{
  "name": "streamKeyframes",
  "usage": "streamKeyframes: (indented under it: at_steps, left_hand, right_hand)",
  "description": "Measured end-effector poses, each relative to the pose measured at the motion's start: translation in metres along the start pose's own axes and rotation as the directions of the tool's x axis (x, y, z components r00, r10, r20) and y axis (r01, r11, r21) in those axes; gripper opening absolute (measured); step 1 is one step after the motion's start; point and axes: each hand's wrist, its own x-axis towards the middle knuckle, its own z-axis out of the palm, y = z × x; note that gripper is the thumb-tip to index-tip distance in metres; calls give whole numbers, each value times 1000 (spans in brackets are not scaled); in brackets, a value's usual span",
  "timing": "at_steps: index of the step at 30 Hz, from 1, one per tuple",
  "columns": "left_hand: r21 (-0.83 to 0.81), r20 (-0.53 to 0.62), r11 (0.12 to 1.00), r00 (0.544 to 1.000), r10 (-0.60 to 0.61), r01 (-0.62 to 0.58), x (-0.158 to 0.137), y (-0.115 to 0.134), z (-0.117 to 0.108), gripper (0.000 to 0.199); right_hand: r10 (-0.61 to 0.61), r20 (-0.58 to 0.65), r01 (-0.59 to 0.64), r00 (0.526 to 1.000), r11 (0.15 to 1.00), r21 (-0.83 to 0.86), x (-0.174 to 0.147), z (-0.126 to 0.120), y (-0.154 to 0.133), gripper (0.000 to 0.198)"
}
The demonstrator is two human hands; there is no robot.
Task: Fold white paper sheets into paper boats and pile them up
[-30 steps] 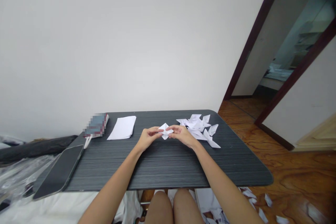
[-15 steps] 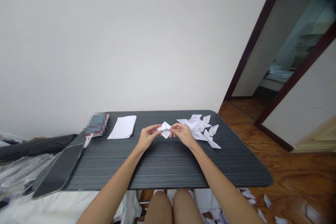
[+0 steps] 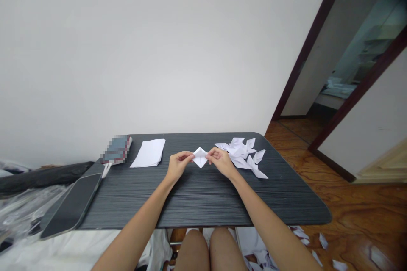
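Between my two hands is a small folded white paper (image 3: 200, 158), diamond-shaped, with crease lines across it. My left hand (image 3: 179, 164) pinches its left corner between thumb and fingers. On the opposite corner, my right hand (image 3: 220, 161) has a similar pinch. The paper is over the middle of the dark table (image 3: 203, 203); whether it touches the top I cannot tell. Just right of my right hand lies a loose pile of folded white paper pieces (image 3: 241, 152). A stack of white paper sheets (image 3: 149, 153) lies to the left of my left hand.
A tablet-like dark device (image 3: 71, 205) lies at the table's left edge. Behind it is a pixelated blue-and-red item (image 3: 117, 149) with a white strap. A white wall (image 3: 190, 51) rises behind the table. Paper scraps (image 3: 323, 240) lie on the wooden floor at right.
The folded paper's raised flap now lies flatter, and the paper shows a cleaner diamond. My fingers have shifted slightly at its side corners.
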Motion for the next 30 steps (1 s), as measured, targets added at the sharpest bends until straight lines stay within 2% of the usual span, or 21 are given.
streamKeyframes:
  at_steps: [5,11,14,16,18,20,23,26,28,30]
  left_hand:
    - [36,-16,999,1000,-20,20,-1,2,1,20]
    - [-64,12,991,994,-113,114,-1,-1,4,23]
    - [-156,35,982,994,-105,109,-1,-3,5,30]
    - [-177,59,979,994,-95,104,-1,-3,5,26]
    - [-145,94,984,992,-89,102,-1,-2,4,15]
    - [-89,136,992,988,-73,85,-1,-1,2,14]
    - [-22,204,1000,979,-8,13,-2,4,-2,20]
    - [103,271,982,955,123,-156,-4,8,-3,28]
    - [246,289,929,936,201,-275,-5,9,-4,29]
    - [372,290,865,927,237,-338,-6,9,-3,22]
  right_hand:
    - [30,0,-30,1000,999,10,-1,2,-2,22]
    - [55,-3,-55,998,997,60,-1,1,4,21]
    - [80,32,-83,996,992,97,-1,-1,6,18]
    - [103,66,-111,992,985,130,-1,-2,6,17]
    - [143,106,-159,984,973,165,-1,-3,6,13]
    - [186,156,-215,970,957,194,-2,-4,4,12]
    - [210,201,-256,957,938,235,-3,-4,-2,17]
    - [211,235,-275,949,916,290,-5,-5,-8,18]
    - [199,259,-275,945,914,298,-5,-5,-10,18]
    - [188,267,-254,945,938,236,-6,-4,-10,18]
